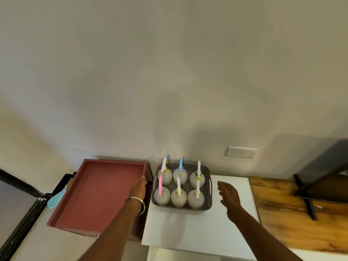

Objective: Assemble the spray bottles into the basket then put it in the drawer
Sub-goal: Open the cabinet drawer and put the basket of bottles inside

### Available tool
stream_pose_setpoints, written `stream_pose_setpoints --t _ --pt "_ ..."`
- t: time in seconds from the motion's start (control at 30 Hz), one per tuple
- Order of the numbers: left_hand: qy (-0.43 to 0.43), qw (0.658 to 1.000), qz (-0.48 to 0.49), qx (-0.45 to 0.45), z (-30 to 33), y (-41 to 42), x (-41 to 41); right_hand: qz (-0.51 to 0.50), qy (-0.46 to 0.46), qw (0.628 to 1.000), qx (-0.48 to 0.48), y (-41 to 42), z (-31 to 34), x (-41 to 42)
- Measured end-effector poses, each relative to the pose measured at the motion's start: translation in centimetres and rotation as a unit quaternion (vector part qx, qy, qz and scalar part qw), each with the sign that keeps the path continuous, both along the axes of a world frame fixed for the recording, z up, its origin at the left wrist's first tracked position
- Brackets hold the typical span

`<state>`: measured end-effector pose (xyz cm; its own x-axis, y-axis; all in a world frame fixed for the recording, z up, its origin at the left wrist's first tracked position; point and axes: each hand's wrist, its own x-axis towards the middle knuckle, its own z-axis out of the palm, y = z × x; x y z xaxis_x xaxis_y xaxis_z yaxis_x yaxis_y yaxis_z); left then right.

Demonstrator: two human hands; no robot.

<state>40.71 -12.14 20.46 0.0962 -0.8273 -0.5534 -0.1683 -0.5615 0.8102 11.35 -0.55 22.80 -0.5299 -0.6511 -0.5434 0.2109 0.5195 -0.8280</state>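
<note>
We see the grey basket [182, 187] at the far left corner of the white table [197, 230], six spray bottles [178, 197] standing upright inside in two rows; the left hand [139, 187] grips the right rim of the open reddish drawer [98, 193] just beside it, while the right hand [228, 193] hovers near the basket's right side, fingers relaxed, holding nothing
</note>
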Motion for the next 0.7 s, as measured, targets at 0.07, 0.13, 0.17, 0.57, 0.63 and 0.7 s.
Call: stream_pose_setpoints --t 0.07,0.13,0.17,0.57,0.63,0.7 --pt "-0.002 1.0 -0.008 0.012 -3.0 -1.9 -0.2 -0.001 0.01 1.0 0.016 -1.9 -2.5 -1.0" --pt "-0.008 1.0 -0.024 0.018 -5.8 -3.7 -0.4 0.002 0.024 0.999 0.03 -3.7 -5.3 -1.9" --pt "-0.011 0.999 -0.026 0.018 -7.0 -4.4 -0.4 0.005 0.028 0.999 0.035 -4.3 -6.4 -2.2" --pt "-0.102 0.993 -0.044 0.028 -20.4 -10.6 -0.5 0.041 0.077 0.99 0.112 -10.0 -20.9 -5.2" --pt "-0.091 0.992 -0.082 0.03 -21.2 -11.1 -1.0 0.043 0.088 0.989 0.112 -10.5 -22.2 -5.4" --pt "-0.093 0.99 -0.106 0.025 -21.9 -11.2 -1.5 0.052 0.096 0.987 0.121 -10.8 -23.6 -5.5"
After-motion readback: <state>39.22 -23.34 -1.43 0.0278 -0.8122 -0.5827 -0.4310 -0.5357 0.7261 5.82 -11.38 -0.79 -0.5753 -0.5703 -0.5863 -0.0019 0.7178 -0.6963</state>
